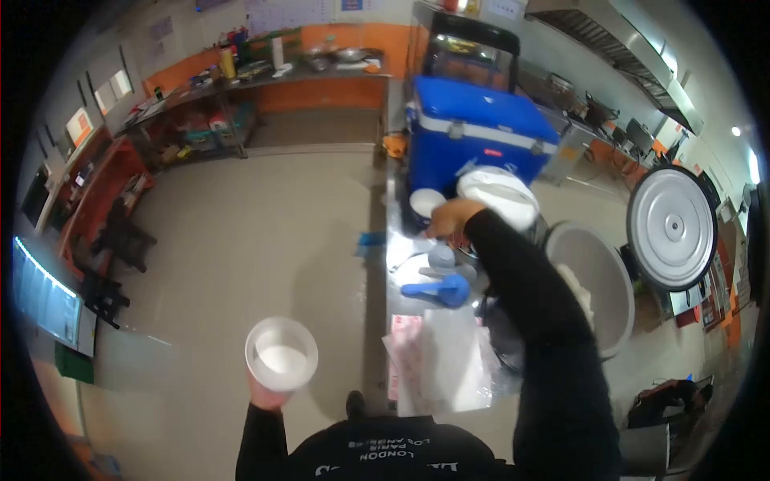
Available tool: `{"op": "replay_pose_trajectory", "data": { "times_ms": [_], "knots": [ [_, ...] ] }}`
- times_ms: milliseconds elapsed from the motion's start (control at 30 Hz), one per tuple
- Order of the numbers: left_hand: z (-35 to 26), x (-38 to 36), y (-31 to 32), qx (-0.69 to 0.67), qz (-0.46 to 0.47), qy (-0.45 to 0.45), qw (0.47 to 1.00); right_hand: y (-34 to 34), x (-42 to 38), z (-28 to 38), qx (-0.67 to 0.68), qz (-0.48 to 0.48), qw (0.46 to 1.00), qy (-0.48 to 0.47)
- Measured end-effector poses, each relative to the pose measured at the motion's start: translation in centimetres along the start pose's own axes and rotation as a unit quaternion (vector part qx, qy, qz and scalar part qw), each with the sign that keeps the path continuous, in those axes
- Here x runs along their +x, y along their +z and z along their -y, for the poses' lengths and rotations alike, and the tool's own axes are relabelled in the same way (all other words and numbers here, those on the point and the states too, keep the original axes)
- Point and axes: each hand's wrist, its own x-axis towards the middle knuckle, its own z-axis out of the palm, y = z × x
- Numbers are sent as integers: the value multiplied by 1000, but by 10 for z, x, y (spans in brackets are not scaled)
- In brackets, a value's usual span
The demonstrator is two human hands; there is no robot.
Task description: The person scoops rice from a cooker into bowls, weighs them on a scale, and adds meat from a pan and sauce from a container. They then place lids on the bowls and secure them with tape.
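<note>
My left hand (269, 394) is closed round a white round plastic tub (308, 365), held out over the floor with its open top facing me; something white lies inside. My right hand (455, 220) is over the steel table, beside a small white-topped container (427, 200) and in front of a larger white bucket (499, 192). Its fingers curl downward and look closed, but I cannot make out what is between them. Just below that hand is a grey scoop (441, 256). Nearer to me lies a blue scoop (453, 290) with its handle pointing left.
Clear plastic bags (453, 361) lie on the near end of the steel table (397, 260). A blue cooler box (481, 132) stands at the far end. On the right are a large grey tub (613, 305) and a round metal lid (672, 227). Tiled floor (200, 240) stretches left.
</note>
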Motion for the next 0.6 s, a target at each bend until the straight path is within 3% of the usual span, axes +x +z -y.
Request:
{"op": "replay_pose_trajectory", "data": {
  "times_ms": [67, 133, 200, 300, 367, 467, 533, 600],
  "knots": [
    [-19, -24, -10, 105, -71, 61, 990, 55, 91, -18, -89, -178, 980, -4],
    [-44, -52, -35, -121, -125, -31, 984, 121, 201, -72, 13, -220, 973, 69],
    [-67, -79, -49, -229, -205, -73, 949, 182, 275, -109, 150, -274, 937, 156],
    [-51, -107, -139, -243, -225, -58, 942, 197, 212, -58, 122, -324, 909, 233],
    [-62, -120, -147, -241, -227, -47, 943, 206, 206, -51, 125, -369, 885, 254],
    [-81, -99, -103, -245, -282, -44, 926, 206, 199, -59, 133, -427, 866, 225],
    [-76, -78, -106, -237, -252, -48, 937, 195, 189, -65, 222, -470, 834, 186],
    [-66, -60, -109, -205, -188, -64, 958, 189, 172, -73, 434, -524, 733, 23]
  ]
}}
